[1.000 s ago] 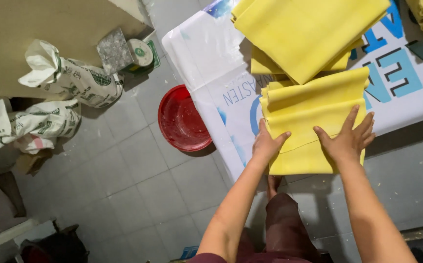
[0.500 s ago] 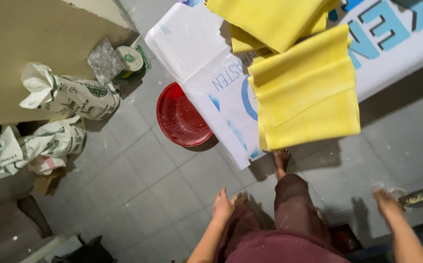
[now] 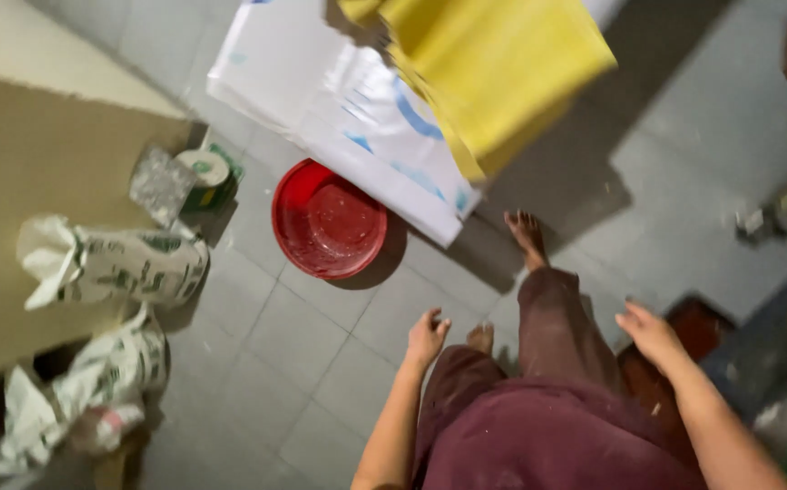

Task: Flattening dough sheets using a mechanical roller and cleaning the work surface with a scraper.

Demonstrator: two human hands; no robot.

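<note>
Table (image 3: 321, 118) under a white printed sheet serves as the landmark. Yellow folded cloths (image 3: 502, 73) lie stacked on it, one edge overhanging toward the person — folding and stacking look done as far as can be seen, and nothing is in hand. Red basin (image 3: 330, 218) sits on the floor just below the table's edge. Left hand (image 3: 427, 338) and right hand (image 3: 649, 334) hang well clear of the table — fingers loose, grasping nothing.
</note>
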